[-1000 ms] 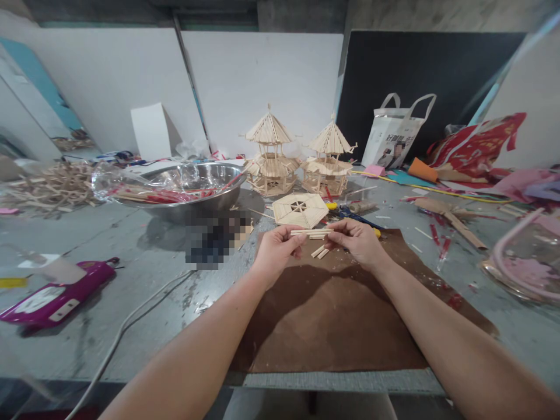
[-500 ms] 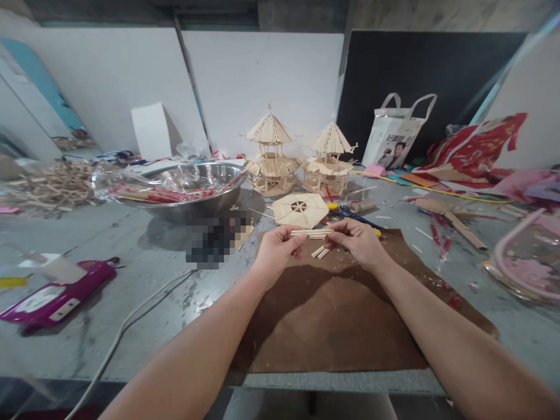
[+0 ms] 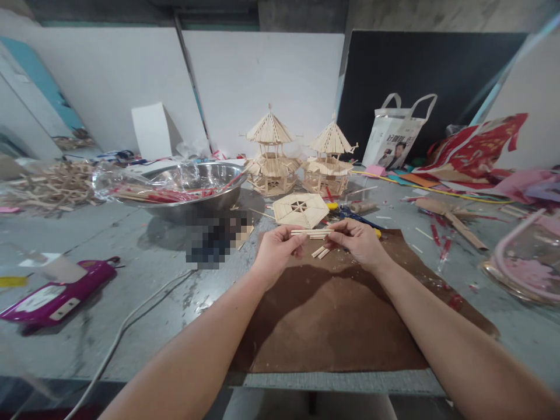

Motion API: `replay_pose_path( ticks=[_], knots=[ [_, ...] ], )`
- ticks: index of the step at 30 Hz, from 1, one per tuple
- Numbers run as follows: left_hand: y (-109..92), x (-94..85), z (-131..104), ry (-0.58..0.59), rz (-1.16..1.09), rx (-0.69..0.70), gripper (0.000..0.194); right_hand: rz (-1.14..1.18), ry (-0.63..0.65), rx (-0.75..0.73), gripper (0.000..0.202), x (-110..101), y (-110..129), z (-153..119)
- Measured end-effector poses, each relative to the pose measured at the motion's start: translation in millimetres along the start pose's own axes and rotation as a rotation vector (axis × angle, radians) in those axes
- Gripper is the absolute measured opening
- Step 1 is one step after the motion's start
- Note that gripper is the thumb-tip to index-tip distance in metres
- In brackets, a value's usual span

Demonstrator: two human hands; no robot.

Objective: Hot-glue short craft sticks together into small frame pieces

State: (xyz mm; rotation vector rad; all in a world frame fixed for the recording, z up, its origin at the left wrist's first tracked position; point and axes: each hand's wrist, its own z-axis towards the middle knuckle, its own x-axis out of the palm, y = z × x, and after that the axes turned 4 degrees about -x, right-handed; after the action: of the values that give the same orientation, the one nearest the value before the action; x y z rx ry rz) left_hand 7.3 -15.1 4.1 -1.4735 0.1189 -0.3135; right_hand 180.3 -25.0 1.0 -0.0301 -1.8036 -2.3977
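Observation:
Between my two hands, short pale wooden sticks are held level above the brown mat. My left hand pinches their left end between thumb and fingers. Their right end is pinched by my right hand. A few more short sticks lie on the mat just below. Right behind the hands rests a flat hexagonal stick panel with a spoked opening in its middle.
Two stick pagodas stand behind the panel. A steel bowl with wrapped red sticks is at the left, near a purple power strip and a cable. Blue-and-yellow pliers lie behind my right hand.

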Motion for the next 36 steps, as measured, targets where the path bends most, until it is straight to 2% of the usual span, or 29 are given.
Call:
replay_pose_path(
  ticks=[5, 14, 22, 25, 28, 33, 36],
  knots=[
    [-3, 0.3, 0, -0.020, -0.039, -0.004, 0.039, 0.022, 0.025, 0.065, 0.026, 1, 0, -1],
    [-5, -3.3, 0, -0.004, -0.130, -0.056, 0.034, -0.019, 0.061, 0.232, 0.023, 2, 0, -1],
    [-1, -2.3, 0, 0.057, -0.115, -0.072, 0.027, -0.050, 0.234, 0.278, 0.027, 6, -6, -4],
    [2, -1.7, 0, 0.074, -0.028, -0.054, 0.029, -0.087, 0.293, 0.274, 0.027, 10, -6, -6],
    [2, -3.4, 2, 0.050, 0.115, -0.026, 0.030, -0.164, 0.286, 0.283, 0.027, 13, -4, -7],
    [2, -13.0, 7, -0.067, 0.621, 0.074, 0.030, -0.333, 0.205, 0.203, 0.027, 10, -7, -5],
    [5, -19.0, 11, -0.082, 0.861, 0.151, 0.029, -0.417, 0.212, 0.140, 0.027, 5, -12, -3]
  ],
)
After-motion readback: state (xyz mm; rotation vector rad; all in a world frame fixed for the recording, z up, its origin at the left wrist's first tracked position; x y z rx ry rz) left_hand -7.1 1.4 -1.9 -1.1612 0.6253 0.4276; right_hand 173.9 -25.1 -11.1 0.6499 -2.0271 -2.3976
